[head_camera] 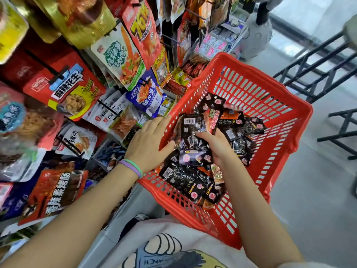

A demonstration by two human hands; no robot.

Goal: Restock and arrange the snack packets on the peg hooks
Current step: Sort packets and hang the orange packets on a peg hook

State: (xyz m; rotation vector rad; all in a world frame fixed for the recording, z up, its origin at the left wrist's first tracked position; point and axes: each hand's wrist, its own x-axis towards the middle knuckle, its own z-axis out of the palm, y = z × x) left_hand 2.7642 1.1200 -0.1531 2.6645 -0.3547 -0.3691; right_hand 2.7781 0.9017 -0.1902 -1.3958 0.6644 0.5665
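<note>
A red plastic basket (257, 89) sits in front of me, holding several black snack packets (185, 180). My right hand (216, 144) is inside the basket and grips a black packet with a barcode (193, 136), thumb across its face. My left hand (148, 142), with purple and green wristbands, rests on the basket's left rim, its fingers lying over the edge. To the left, a peg-hook display (108, 107) carries many hanging snack packets, among them a red peanut packet (67, 89) and a blue and white packet (146, 93).
Black metal rack frames (316, 66) stand on the pale floor at the right. A grey rounded base (255, 35) with a black pole is at the back. The display's grey lower shelf edge (119, 213) runs below my left arm.
</note>
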